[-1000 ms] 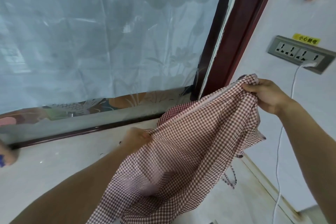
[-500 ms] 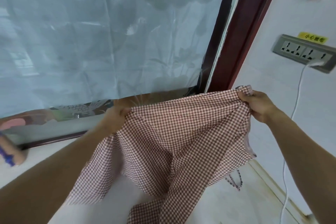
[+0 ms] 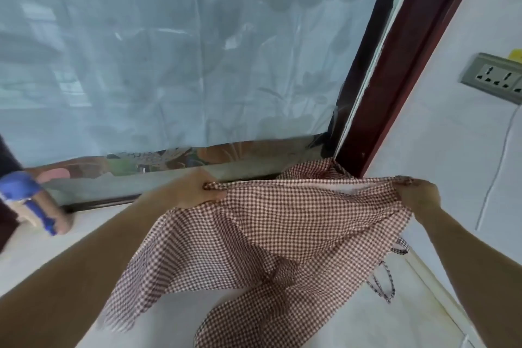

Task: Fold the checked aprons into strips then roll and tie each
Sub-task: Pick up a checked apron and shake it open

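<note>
Pale and glossy, the desk [image 3: 50,251] runs up to a frosted window [image 3: 175,59] with a dark red frame [image 3: 401,65] on our right. We hold the checked apron [image 3: 271,237] stretched between both hands above that desk, its top edge pulled level and the rest sagging in folds towards us, a thin tie [image 3: 384,282] dangling near the right side. Our left hand [image 3: 195,192] has a closed grip, fingers curled round one bunched corner; our right hand [image 3: 418,195] pinches the other corner the same way. Further out, a wall socket [image 3: 494,79] sits at the right with a white cable [image 3: 497,167] hanging below it, and at the far left a blurred blue object [image 3: 25,192] lies by the window
</note>
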{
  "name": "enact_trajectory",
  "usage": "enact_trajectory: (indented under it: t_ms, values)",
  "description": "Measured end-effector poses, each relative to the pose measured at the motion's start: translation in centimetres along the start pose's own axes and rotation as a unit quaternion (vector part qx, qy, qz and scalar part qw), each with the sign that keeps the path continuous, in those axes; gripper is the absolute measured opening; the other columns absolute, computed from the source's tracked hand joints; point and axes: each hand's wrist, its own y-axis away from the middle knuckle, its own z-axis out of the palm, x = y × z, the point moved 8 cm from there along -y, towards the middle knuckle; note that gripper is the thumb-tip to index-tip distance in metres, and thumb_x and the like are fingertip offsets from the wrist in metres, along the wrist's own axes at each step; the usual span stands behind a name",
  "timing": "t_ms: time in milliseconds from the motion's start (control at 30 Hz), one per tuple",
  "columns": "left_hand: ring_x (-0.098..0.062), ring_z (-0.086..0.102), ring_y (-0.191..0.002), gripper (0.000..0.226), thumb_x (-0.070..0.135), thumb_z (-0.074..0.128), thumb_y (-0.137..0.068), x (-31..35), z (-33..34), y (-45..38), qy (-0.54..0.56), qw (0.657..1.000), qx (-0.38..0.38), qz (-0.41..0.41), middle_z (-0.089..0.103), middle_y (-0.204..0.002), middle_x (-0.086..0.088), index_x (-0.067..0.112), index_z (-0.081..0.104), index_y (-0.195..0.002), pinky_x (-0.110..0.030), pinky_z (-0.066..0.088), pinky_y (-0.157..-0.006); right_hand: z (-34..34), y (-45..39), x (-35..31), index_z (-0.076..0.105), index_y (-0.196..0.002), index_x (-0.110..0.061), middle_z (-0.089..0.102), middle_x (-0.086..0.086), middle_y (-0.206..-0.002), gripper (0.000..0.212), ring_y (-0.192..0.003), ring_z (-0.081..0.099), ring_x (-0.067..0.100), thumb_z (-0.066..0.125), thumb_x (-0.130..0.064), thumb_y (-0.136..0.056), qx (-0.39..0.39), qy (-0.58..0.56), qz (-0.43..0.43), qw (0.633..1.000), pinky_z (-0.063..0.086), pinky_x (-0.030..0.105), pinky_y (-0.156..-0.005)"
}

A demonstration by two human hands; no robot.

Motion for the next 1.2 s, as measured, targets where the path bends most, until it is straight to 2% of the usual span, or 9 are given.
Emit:
enact_trajectory:
  t_ms: [67,133,233,367,500,667,867,967,1200]
  values:
    - [0.004,0.05,-0.044,0.037,0.046,0.061,-0.09,1.0,2.0,-0.3,0.004,1.0,-0.012,0.012,0.054,-0.048,0.016,0.028,0.055,-0.058,-0.014,0.033,-0.051,1.8,2.2,-0.7,0.054,-0.131,-0.005,0.053,0.021,-0.132,0.067,-0.121,0.053,0.039,0.07,-0.037,-0.074,0.053,0.097,-0.026,0.993,0.044,0.048,-0.104]
    - [0.005,0.053,-0.049,0.032,0.042,0.062,-0.092,2.5,4.1,-0.6,0.017,0.998,-0.04,0.034,0.058,-0.054,0.016,0.029,0.057,-0.063,-0.01,0.035,-0.053,5.3,6.7,-3.2,0.05,-0.136,-0.011,0.048,0.016,-0.137,0.067,-0.127,0.046,0.035,0.074,-0.015,-0.074,0.047,0.083,-0.187,0.978,0.036,0.049,-0.109]
    - [0.004,0.061,-0.068,0.025,0.044,0.062,-0.091,3.8,6.9,-0.6,0.002,0.997,-0.066,0.042,0.067,-0.076,0.011,0.022,0.068,-0.08,-0.009,0.04,-0.061,13.8,15.7,-5.2,0.052,-0.137,-0.021,0.05,-0.004,-0.138,0.064,-0.131,0.042,0.014,0.077,-0.017,-0.078,-0.203,0.065,-0.381,0.899,0.03,0.038,-0.115]
    - [-0.011,0.064,-0.071,0.037,0.055,0.064,-0.082,4.3,9.6,-0.4,-0.028,0.996,-0.067,0.053,0.07,-0.081,0.004,0.019,0.071,-0.089,-0.028,0.055,-0.07,20.1,22.8,-3.9,0.066,-0.122,-0.027,0.065,-0.017,-0.117,0.046,-0.106,0.059,-0.001,0.076,-0.044,-0.081,-0.414,0.093,-0.409,0.808,0.045,0.025,-0.097]
    - [-0.001,0.059,-0.065,0.024,0.045,0.072,-0.081,4.2,9.4,0.8,0.01,0.999,-0.031,0.039,0.065,-0.073,0.01,0.021,0.072,-0.086,-0.015,0.048,-0.062,19.6,22.8,-3.0,0.074,-0.088,-0.018,0.068,-0.008,-0.076,0.012,-0.067,0.06,0.005,0.076,-0.029,-0.085,-0.408,0.041,-0.401,0.819,0.046,0.022,-0.062]
    - [0.01,0.063,-0.071,0.004,0.023,0.072,-0.086,3.0,8.2,2.2,0.124,0.992,0.005,0.001,0.068,-0.071,0.024,0.023,0.076,-0.087,-0.007,0.049,-0.065,18.6,22.8,-2.3,0.075,-0.086,-0.021,0.07,-0.009,-0.077,0.002,-0.067,0.06,0.002,0.076,-0.021,-0.085,-0.408,0.02,-0.379,0.83,0.049,0.02,-0.065]
    - [-0.001,0.055,-0.073,0.012,0.02,0.065,-0.092,1.6,8.4,2.4,0.046,0.995,0.077,-0.043,0.066,-0.092,0.004,0.015,0.074,-0.099,-0.009,0.041,-0.07,18.3,21.7,-0.6,0.076,-0.085,-0.025,0.072,-0.005,-0.08,0.004,-0.075,0.066,0.018,0.078,-0.025,-0.082,-0.392,0.035,-0.337,0.855,0.056,0.039,-0.075]
    - [-0.001,0.054,-0.076,0.007,0.021,0.062,-0.094,3.6,8.5,2.7,0.035,0.994,0.105,0.001,0.06,-0.085,0.014,0.021,0.069,-0.091,-0.011,0.04,-0.07,18.4,22.0,-0.5,0.076,-0.084,-0.023,0.072,-0.003,-0.078,0.005,-0.071,0.065,0.02,0.079,-0.025,-0.081,-0.391,0.024,-0.331,0.859,0.054,0.038,-0.071]
    - [-0.003,0.062,-0.079,0.024,0.044,0.061,-0.092,3.7,12.0,2.7,0.029,0.999,-0.02,-0.023,0.068,-0.09,0.009,0.022,0.069,-0.093,-0.019,0.051,-0.071,18.7,22.9,-0.3,0.073,-0.077,-0.028,0.065,-0.017,-0.064,0.01,-0.057,0.052,-0.003,0.08,-0.022,-0.08,-0.4,0.021,-0.33,0.855,0.043,0.017,-0.058]
